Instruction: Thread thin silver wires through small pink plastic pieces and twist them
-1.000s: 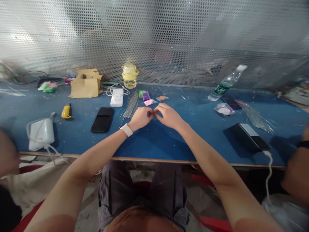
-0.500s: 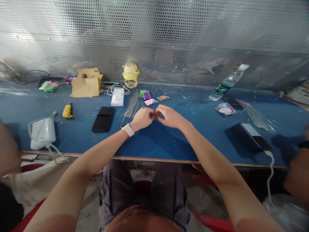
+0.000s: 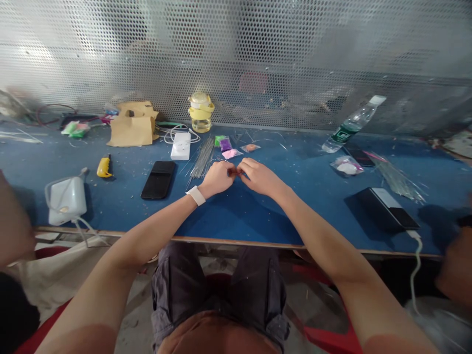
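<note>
Curling my left hand (image 3: pixel 218 178) and right hand (image 3: pixel 261 178) close together — I can't tell whether either grip is closed — I could scatter the thin strands (image 3: pixel 202 157) by drifting left.

Over our table (image 3: pixel 236 221), the left hand (image 3: pixel 217 178) is beside the right hand (image 3: pixel 258 178). We see wires (image 3: pixel 202 158) beyond the left hand, packets (image 3: pixel 225 144) right of them, a phone (image 3: pixel 158 180) left, a cup (image 3: pixel 201 118) and a bottle (image 3: pixel 342 132) farther back.
</note>
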